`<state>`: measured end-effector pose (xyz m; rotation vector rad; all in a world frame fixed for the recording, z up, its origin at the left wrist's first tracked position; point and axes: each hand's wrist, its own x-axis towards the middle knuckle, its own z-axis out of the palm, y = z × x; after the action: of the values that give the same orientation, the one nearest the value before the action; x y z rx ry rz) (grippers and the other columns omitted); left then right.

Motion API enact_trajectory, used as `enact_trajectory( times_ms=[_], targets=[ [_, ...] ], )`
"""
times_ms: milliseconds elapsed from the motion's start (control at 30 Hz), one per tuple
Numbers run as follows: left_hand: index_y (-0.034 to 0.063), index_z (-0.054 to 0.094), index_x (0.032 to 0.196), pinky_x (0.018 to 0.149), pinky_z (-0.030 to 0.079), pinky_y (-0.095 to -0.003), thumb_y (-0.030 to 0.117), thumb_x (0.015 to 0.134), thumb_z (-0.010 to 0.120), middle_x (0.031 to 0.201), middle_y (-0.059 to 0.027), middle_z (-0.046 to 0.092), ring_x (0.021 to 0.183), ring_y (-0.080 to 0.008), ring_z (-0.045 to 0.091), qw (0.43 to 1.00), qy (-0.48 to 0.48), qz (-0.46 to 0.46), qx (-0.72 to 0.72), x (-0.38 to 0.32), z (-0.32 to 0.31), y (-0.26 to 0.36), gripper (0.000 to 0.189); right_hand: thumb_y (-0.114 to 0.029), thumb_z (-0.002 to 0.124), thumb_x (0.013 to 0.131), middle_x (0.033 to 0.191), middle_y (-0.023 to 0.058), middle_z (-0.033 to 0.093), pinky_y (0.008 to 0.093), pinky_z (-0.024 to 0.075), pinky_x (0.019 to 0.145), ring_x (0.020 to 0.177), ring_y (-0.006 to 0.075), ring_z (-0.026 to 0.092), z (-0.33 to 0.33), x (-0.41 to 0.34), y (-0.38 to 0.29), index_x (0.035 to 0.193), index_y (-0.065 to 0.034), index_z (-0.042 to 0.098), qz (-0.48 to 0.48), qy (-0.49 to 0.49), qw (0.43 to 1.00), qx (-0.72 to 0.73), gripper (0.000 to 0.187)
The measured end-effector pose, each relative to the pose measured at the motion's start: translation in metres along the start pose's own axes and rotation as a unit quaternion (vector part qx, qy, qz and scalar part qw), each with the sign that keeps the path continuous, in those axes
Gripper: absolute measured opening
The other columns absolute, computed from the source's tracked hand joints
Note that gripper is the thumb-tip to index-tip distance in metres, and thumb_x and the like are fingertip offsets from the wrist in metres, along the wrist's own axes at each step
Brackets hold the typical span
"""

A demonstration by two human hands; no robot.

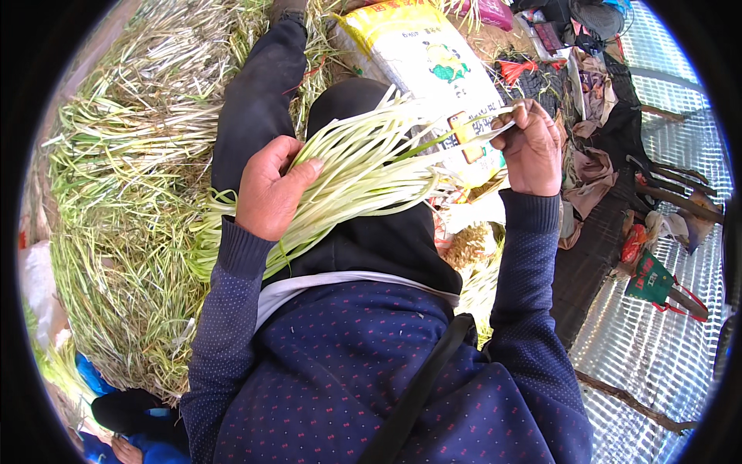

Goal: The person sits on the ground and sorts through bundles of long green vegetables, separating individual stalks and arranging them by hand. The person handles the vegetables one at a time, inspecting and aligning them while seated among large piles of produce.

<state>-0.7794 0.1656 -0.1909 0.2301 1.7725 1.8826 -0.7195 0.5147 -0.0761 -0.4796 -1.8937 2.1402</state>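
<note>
My left hand [275, 188] grips a loose bundle of long, pale green and white chive-like stalks [359, 168], its thumb lying across the top. The bundle fans out over my dark trouser leg, and its greener ends hang past the wrist at the lower left. Toward the upper right, my right hand [533, 148] pinches the pale ends of a few stalks between thumb and fingers. Those stalks reach out from the rest of the bundle, above a printed plastic sack [406, 49].
A wide heap of similar stalks [133, 232] covers the left side. Red ties [516, 71] lie right of the sack. A cut-end bundle [469, 246] sits under my right forearm. Beside a translucent wall [655, 359] hangs a green bag [649, 278]. Another person's hand [126, 449] shows lower left.
</note>
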Motion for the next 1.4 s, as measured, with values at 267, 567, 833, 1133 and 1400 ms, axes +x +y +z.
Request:
enact_trajectory(
  times_ms=[267, 567, 833, 1133, 1400],
  targets=[
    [-0.0047, 0.069, 0.108, 0.077, 0.053, -0.0280, 0.011, 0.101, 0.073, 0.093, -0.0044, 0.072, 0.085, -0.0074, 0.063, 1.000, 0.001, 0.000, 0.004, 0.002, 0.000, -0.001, 0.018, -0.012, 0.061, 0.107, 0.089, 0.0043, 0.060, 0.0340, 0.0465, 0.075, 0.080, 0.0173, 0.054, -0.093, 0.043, -0.065, 0.095, -0.0053, 0.063, 0.001, -0.009, 0.986, 0.165, 0.014],
    [-0.0059, 0.069, 0.110, 0.076, 0.052, -0.0281, 0.013, 0.100, 0.074, 0.094, -0.0051, 0.073, 0.084, -0.0078, 0.063, 1.000, 0.008, -0.007, 0.013, 0.003, -0.001, -0.006, 0.022, -0.011, 0.044, 0.113, 0.097, 0.0169, 0.064, 0.0473, 0.0509, 0.085, 0.090, 0.0294, 0.060, -0.102, 0.130, -0.202, 0.099, 0.0005, 0.059, -0.133, -0.088, 0.961, 0.226, 0.023],
    [-0.0039, 0.070, 0.113, 0.080, 0.053, -0.0261, 0.013, 0.103, 0.070, 0.099, -0.0037, 0.074, 0.087, -0.0065, 0.065, 0.998, -0.010, -0.014, 0.055, 0.004, -0.004, -0.002, 0.020, -0.011, 0.062, 0.107, 0.101, 0.0037, 0.072, 0.0320, 0.0581, 0.079, 0.089, 0.0159, 0.070, 0.060, 0.164, -0.149, 0.116, -0.0040, 0.068, -0.275, -0.146, 0.950, -0.026, 0.013],
    [-0.0044, 0.069, 0.102, 0.067, 0.044, -0.0304, 0.016, 0.100, 0.073, 0.077, -0.0013, 0.059, 0.074, -0.0075, 0.050, 1.000, -0.003, 0.017, 0.014, 0.004, -0.008, -0.010, 0.021, -0.011, 0.064, 0.109, 0.111, 0.0078, 0.070, 0.0320, 0.0514, 0.097, 0.105, 0.0159, 0.064, 0.072, 0.105, -0.052, 0.133, 0.0026, 0.066, -0.179, -0.274, 0.838, -0.437, 0.028],
    [-0.0066, 0.070, 0.107, 0.073, 0.047, -0.0276, 0.026, 0.113, 0.062, 0.084, 0.0021, 0.063, 0.082, -0.0051, 0.052, 0.995, -0.085, 0.030, -0.029, 0.002, -0.024, 0.005, 0.034, -0.012, 0.076, 0.101, 0.103, 0.0168, 0.073, 0.0343, 0.0563, 0.089, 0.097, 0.0224, 0.072, 0.038, -0.011, 0.005, 0.127, 0.0061, 0.071, 0.013, -0.256, 0.853, -0.456, 0.033]
  ],
)
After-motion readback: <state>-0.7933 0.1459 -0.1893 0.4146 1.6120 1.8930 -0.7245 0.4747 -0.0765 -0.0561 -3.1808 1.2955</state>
